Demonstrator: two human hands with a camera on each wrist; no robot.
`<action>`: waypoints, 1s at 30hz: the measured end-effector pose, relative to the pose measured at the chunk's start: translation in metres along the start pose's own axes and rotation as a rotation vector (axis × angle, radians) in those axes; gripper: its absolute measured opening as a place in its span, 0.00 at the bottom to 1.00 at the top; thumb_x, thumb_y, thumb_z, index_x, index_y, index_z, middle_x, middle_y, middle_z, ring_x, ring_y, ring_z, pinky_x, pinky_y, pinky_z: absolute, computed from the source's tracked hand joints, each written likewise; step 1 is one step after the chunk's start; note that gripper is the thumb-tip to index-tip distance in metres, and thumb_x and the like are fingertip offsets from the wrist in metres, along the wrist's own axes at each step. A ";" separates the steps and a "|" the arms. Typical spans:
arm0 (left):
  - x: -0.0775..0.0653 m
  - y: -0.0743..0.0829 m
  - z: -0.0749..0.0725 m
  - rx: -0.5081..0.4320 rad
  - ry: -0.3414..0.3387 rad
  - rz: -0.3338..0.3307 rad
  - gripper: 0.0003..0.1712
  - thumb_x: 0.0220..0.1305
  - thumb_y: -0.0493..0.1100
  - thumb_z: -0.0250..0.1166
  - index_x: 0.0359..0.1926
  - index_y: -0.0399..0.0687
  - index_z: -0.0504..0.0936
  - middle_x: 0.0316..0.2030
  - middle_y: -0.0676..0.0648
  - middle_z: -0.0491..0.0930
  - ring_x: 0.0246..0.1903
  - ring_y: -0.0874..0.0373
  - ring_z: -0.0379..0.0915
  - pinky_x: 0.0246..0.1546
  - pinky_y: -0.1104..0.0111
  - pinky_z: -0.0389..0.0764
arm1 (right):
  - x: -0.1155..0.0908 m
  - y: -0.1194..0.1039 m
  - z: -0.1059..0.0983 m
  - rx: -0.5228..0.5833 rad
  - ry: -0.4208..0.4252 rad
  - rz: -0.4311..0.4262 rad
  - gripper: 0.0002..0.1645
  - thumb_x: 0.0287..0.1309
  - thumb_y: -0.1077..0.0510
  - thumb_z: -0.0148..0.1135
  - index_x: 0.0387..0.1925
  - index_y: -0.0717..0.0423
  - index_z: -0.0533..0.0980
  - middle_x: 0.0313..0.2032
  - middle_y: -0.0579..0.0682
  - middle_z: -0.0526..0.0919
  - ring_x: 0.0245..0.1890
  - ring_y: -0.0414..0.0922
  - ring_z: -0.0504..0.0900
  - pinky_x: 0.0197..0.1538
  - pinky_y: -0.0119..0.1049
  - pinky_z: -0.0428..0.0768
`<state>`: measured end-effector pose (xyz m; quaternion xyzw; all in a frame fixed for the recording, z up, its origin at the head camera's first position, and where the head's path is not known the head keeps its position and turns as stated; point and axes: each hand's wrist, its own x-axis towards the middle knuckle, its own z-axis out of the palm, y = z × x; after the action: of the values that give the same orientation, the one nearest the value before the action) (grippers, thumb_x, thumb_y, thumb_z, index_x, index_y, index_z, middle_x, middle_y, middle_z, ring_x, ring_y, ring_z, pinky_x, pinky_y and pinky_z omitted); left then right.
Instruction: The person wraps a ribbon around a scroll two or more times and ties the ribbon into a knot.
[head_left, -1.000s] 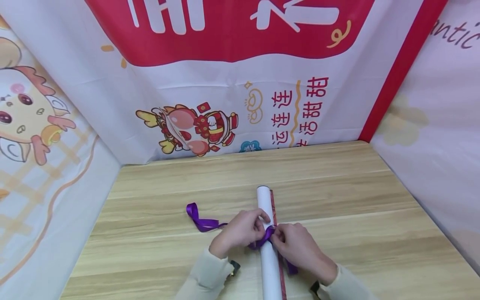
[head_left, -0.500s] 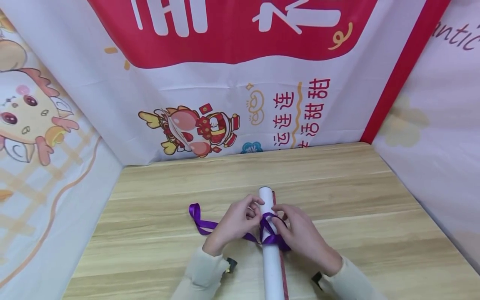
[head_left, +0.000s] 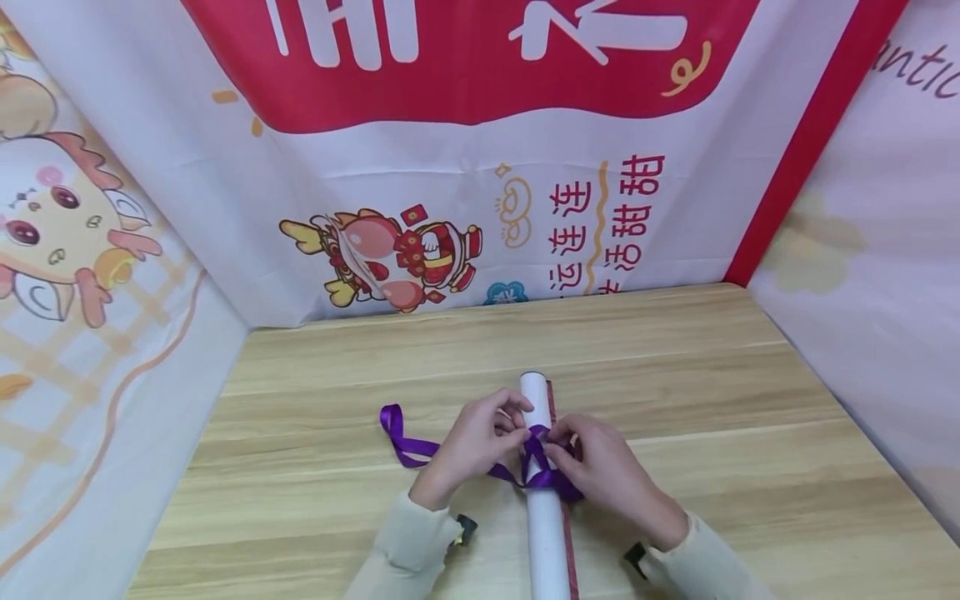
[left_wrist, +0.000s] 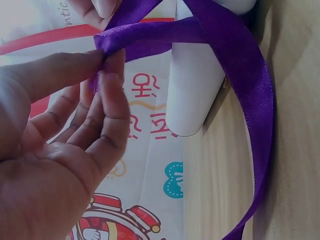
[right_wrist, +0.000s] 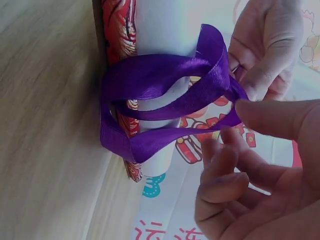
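A white paper roll with a red patterned edge lies lengthwise on the table. Purple ribbon loops around it, and one long tail trails off to the left. My left hand is at the roll's left side; its thumb and forefinger pinch a ribbon end, clearest in the left wrist view. From the right, my right hand pinches the ribbon between thumb and fingertip, close to the left hand. Loose loops stand over the roll in the right wrist view.
The wood-grain table reaches back to a printed cloth hanging behind it. More printed cloth encloses the right side, and another sheet the left. Dark wrist devices sit at both sleeves.
Both hands have shifted slightly away along the roll, and the ribbon's bunched crossing has spread into open loops. My right fingers, looser half a second ago, have closed on the ribbon.
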<state>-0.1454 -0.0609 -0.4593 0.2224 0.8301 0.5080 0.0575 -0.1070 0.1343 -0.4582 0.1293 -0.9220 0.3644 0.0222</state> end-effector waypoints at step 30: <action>-0.001 0.007 -0.010 -0.054 0.124 0.248 0.21 0.59 0.49 0.65 0.51 0.45 0.77 0.47 0.47 0.78 0.46 0.55 0.77 0.46 0.61 0.80 | 0.014 -0.027 -0.044 0.254 0.108 -0.171 0.10 0.61 0.46 0.59 0.35 0.43 0.81 0.28 0.37 0.79 0.24 0.39 0.70 0.25 0.32 0.71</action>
<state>-0.1454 -0.0672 -0.4490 0.2901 0.7841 0.5463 -0.0510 -0.1162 0.1417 -0.4062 0.1894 -0.8515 0.4814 0.0862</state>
